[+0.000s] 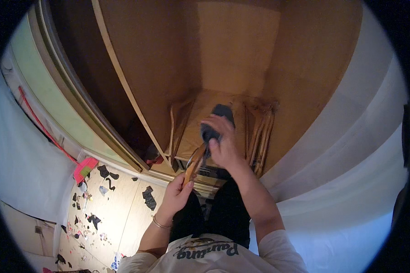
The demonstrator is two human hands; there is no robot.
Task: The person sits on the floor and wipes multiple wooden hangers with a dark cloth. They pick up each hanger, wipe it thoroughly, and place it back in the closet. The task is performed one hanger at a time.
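Observation:
Before me, at the bottom of a wooden wardrobe, my left hand grips one end of a wooden clothes hanger. My right hand is closed around a dark grey cloth, which lies against the hanger's upper end; the hand is slightly blurred. More wooden hangers lean at the right side of the compartment, and others stand at its left side.
A red-handled broom with a pink head leans at the left. Black scraps and small litter lie on the pale floor. A wooden divider separates the compartments. White curtain-like fabric hangs at the right.

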